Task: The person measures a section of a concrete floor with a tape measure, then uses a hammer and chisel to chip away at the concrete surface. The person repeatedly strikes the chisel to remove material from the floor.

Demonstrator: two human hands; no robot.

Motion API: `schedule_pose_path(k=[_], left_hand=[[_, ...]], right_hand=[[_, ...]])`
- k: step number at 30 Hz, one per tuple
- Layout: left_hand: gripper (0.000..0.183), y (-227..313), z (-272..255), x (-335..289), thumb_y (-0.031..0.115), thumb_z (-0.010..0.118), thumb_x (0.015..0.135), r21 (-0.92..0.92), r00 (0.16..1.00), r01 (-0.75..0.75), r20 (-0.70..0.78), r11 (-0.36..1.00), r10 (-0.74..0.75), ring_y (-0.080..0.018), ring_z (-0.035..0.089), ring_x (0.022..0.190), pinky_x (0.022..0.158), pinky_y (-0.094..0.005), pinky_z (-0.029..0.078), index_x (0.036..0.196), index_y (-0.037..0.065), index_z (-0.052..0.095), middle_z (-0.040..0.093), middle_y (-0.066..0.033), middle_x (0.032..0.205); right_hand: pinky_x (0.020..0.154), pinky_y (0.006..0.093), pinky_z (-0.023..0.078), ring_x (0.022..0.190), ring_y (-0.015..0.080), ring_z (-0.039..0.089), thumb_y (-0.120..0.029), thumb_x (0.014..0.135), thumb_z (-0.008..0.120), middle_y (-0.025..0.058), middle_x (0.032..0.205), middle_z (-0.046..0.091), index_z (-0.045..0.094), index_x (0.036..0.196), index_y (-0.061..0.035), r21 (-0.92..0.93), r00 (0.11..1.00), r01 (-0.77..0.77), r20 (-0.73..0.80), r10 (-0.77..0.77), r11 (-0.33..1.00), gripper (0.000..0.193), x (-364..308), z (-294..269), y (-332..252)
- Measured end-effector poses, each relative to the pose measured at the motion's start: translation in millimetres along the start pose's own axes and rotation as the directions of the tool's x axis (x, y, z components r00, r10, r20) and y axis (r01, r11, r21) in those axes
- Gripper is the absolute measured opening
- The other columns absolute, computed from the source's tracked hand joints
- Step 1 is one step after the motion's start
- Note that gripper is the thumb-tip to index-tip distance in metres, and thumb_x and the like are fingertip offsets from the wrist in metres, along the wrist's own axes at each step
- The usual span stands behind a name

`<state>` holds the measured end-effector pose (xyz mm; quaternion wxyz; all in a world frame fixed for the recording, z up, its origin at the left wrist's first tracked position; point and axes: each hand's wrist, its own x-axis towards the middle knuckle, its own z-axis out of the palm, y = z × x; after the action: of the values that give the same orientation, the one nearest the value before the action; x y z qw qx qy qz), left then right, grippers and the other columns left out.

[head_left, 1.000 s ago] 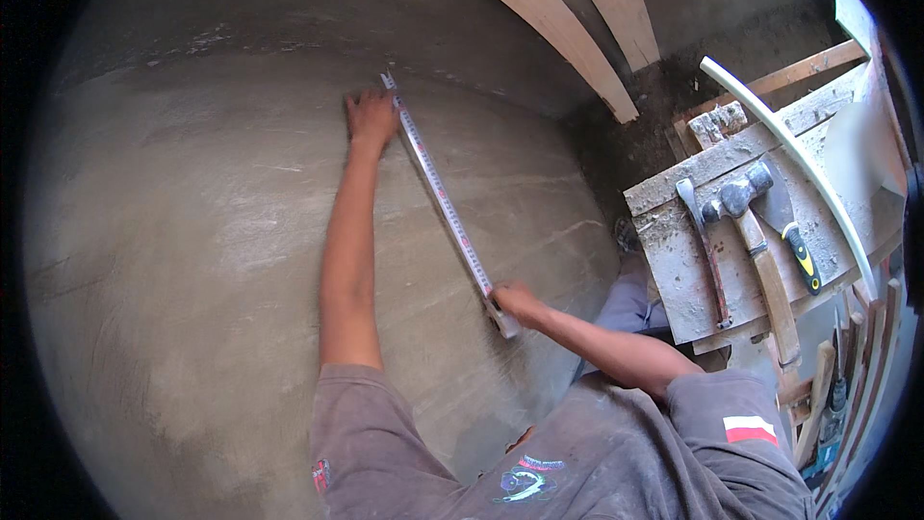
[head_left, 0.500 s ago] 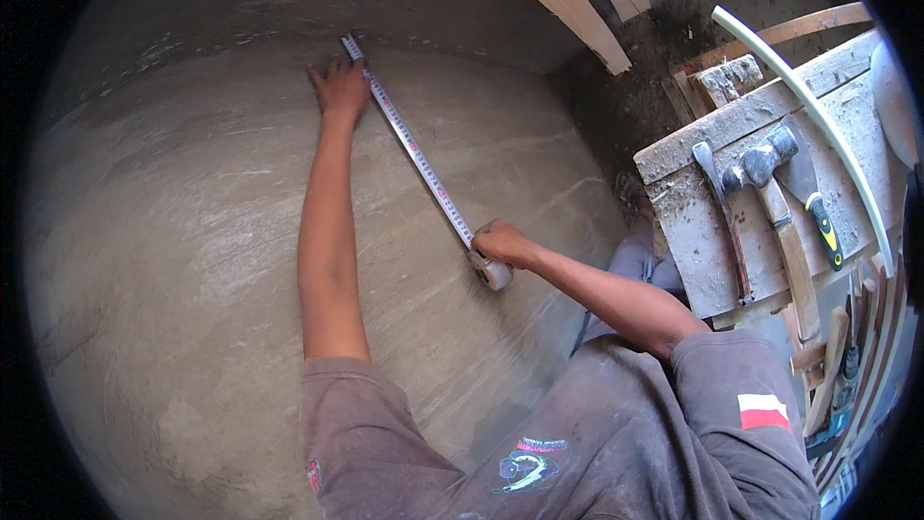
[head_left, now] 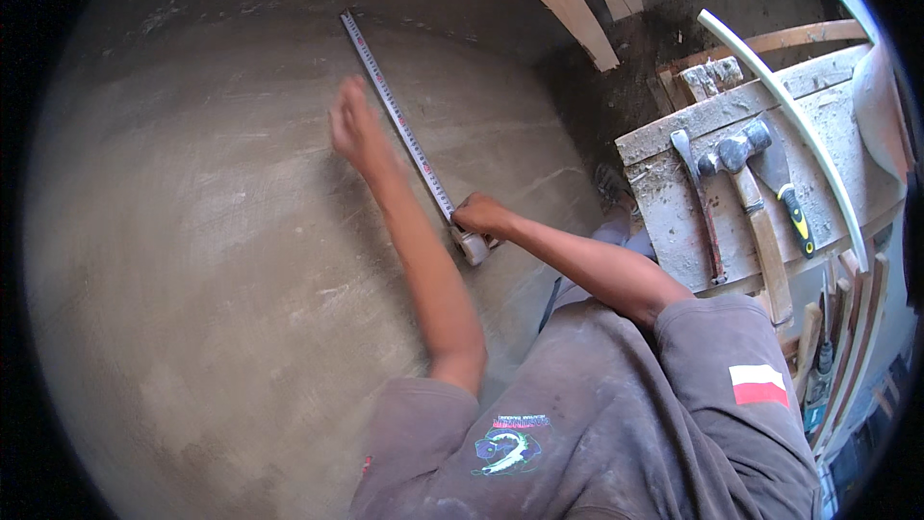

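A tape measure (head_left: pixel 471 248) lies against the grey plaster surface (head_left: pixel 221 260), its white marked blade (head_left: pixel 402 125) drawn out up and to the left toward the far edge. My right hand (head_left: pixel 479 216) is closed around the top of its case, where the blade comes out. Just left of the blade, my left hand (head_left: pixel 358 133) hangs apart from it. Motion smears its fingers, so I cannot tell how they are bent. The blade's far end has no hand on it.
A plaster-caked board (head_left: pixel 674 231) at the right carries a chisel-like bar (head_left: pixel 700 202), a hammer (head_left: pixel 751 183) and a scraper (head_left: pixel 791 202). A pale curved strip (head_left: pixel 799 120) lies across it. Curved planks (head_left: pixel 553 0) lean at the back; wood strips (head_left: pixel 847 337) stand at lower right.
My left hand has let go of the blade's far end and drawn back toward me. My right hand still holds the tape measure. The whole view has shifted slightly.
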<state>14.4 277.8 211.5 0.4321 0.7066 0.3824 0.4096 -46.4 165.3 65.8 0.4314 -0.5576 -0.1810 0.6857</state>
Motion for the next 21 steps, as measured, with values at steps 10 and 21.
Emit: schedule_pose_path(k=[10,21], left_hand=[[0.042,-6.6,-66.7,-227.8,0.022,0.05,0.095,0.296,0.967,0.22,-0.191,0.929,-0.169,-0.0259,0.044,0.123,0.101,-0.039,0.036,0.126,-0.006,0.043,0.045,-0.0188,0.131],[0.057,-27.7,-74.9,-228.6,0.048,0.056,0.084,-0.662,0.535,0.65,0.05,0.373,-0.843,-0.024,0.045,0.105,0.094,-0.0441,0.037,0.123,0.009,0.044,0.049,-0.0089,0.119]], right_hand=[[0.061,0.0432,0.055,0.076,0.0257,0.064,-0.017,0.074,0.058,0.015,0.081,0.063,0.064,0.087,0.0094,0.183,0.98,-0.027,0.199,-0.01,0.983,0.031,0.1,-7.4,-4.1],[0.062,0.0391,0.059,0.07,0.0227,0.064,-0.019,0.074,0.062,0.0134,0.078,0.064,0.067,0.082,0.0055,0.103,0.965,0.112,0.224,-0.133,0.988,0.026,-8.6,-20.8,-16.3]])
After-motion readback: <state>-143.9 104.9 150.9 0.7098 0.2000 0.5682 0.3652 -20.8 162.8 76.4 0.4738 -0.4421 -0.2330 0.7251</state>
